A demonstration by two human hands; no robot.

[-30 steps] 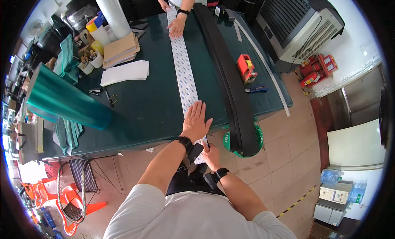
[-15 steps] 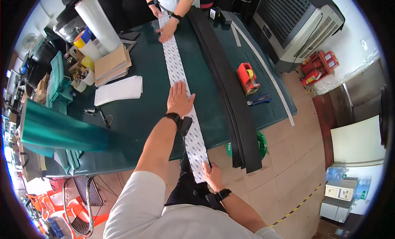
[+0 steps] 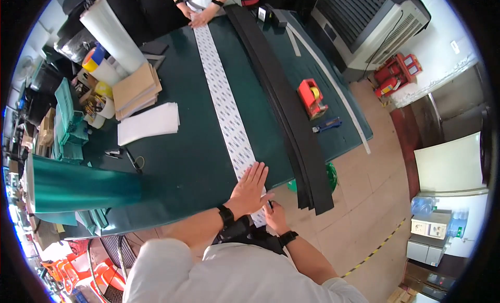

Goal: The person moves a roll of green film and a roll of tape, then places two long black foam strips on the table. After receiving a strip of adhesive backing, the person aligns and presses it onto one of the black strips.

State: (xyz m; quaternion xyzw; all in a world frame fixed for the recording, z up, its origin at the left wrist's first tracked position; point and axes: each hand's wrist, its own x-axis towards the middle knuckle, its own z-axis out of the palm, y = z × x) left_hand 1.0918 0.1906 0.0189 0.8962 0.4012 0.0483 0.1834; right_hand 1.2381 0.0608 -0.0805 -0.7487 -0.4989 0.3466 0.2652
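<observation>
A long white strip with a blue printed pattern [image 3: 221, 92] runs along the green-covered table [image 3: 192, 183], its near end hanging past the front edge towards my waist. My left hand [image 3: 249, 191] lies flat across the strip close to that edge, fingers stretched out. At the strip's near end my right hand [image 3: 275, 217] is closed on its right side; the fingertips are partly hidden. Across the table, a co-worker's hands [image 3: 200, 17] rest on the far end. Right of the strip lies a stack of long black strips [image 3: 284, 107], overhanging the front edge.
A red tape dispenser [image 3: 311, 99], a blue utility knife [image 3: 328, 125] and a long thin white strip [image 3: 336, 81] lie to the right. White sheets [image 3: 148, 124], cardboard pieces [image 3: 136, 89] and a green roll [image 3: 86, 183] are at left. An air cooler [image 3: 364, 27] stands far right.
My left hand has slid along the strip towards me, from mid-table to near the front edge. The co-worker's hands have drawn together at the far end.
</observation>
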